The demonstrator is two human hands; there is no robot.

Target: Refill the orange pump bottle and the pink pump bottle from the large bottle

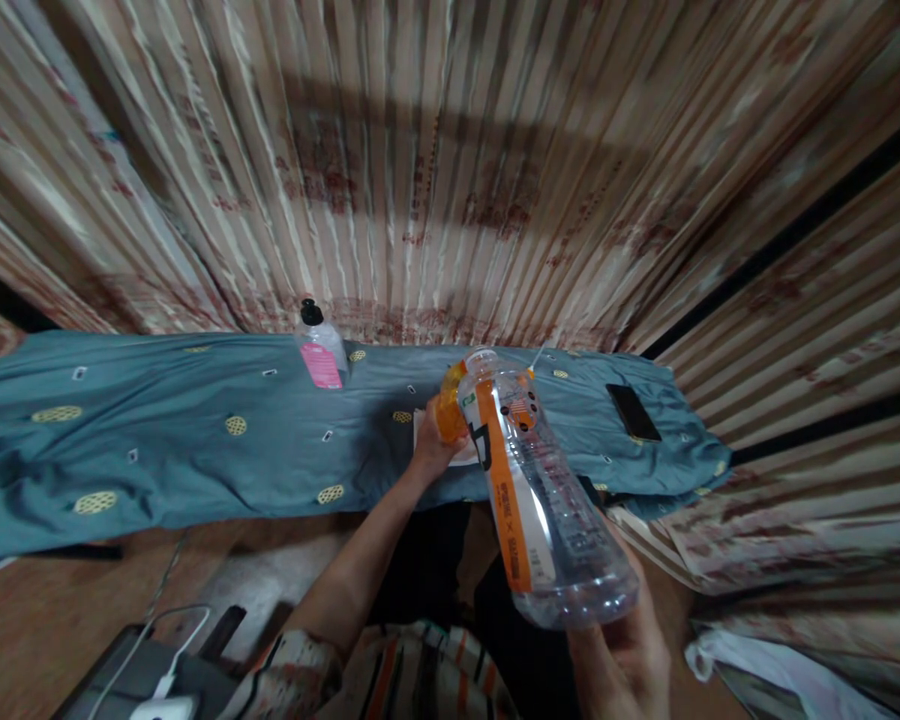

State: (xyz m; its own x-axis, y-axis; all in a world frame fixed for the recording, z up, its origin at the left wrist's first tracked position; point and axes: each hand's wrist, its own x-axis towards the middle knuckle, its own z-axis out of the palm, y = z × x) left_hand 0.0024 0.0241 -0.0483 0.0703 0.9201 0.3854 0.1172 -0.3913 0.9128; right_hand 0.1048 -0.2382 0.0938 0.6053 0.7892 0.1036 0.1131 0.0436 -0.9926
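Right hand point(630, 660): wrapped around the base end of a clear plastic bottle point(540, 500), fingers closed under it, at the lower right of the view. Bottle is tilted, its base towards the person and its neck pointing up and away over the table edge. It bears a white and orange label running lengthwise. The mouth is uncapped. Contents look clear; fill level cannot be told.

Left hand point(429, 448): arm extended forward from a striped sleeve, fingers pressed together around an orange cap point(450, 408). The cap sits just beside the bottle neck, on its left; whether the two touch cannot be told.

Surroundings: a long table under a teal cloth point(157, 440) with small yellow motifs. A pump bottle point(321, 350) with a pink label and black top stands at the far edge, left of the hands. A black phone point(633, 412) lies flat on the cloth to the right, well apart from the bottle. A striped curtain point(450, 180) hangs behind the table. A white charger point(166, 690) with its cable lies on the floor, lower left.
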